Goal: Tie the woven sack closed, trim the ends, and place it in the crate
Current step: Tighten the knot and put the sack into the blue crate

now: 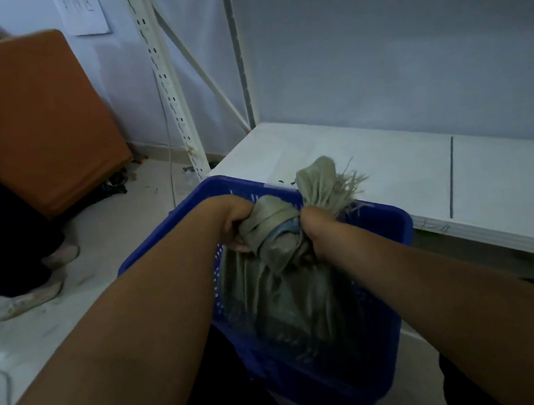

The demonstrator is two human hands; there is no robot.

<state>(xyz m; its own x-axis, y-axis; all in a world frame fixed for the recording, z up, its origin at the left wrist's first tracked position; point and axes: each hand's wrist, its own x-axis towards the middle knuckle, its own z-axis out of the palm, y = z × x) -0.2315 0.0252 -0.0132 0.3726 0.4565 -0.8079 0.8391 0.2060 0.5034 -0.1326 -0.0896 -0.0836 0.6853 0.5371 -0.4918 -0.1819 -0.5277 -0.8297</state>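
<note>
Low white shelf board (392,166): runs behind and to the right of the crate. Orange padded cushion block (21,117): well off to the crate's left, leaning at the wall.

Blue perforated plastic crate (396,217): centre, tilted, its far rim against the shelf edge.

Grey-green woven sack (284,303): body already inside the crate, resting along the near wall. Long axis runs from the gathered neck at the crate's far rim down towards the near bottom. The neck is twisted into a bulky knot (269,215) above the rim.

Left hand (232,223): at the crate's left side of the knot, fingers curled tight round the bunched fabric. Right hand (314,226): on the other side, closed in a fist on the neck. Both are equally near, and the sack body hangs directly below them.

Frayed tail (322,176): stands up out of the right fist, loose strands fanning towards the shelf. Looks ragged; whether it has been trimmed I cannot tell.

Judgement: either cinching the knot or lowering the sack. Release would go straight down.
</note>
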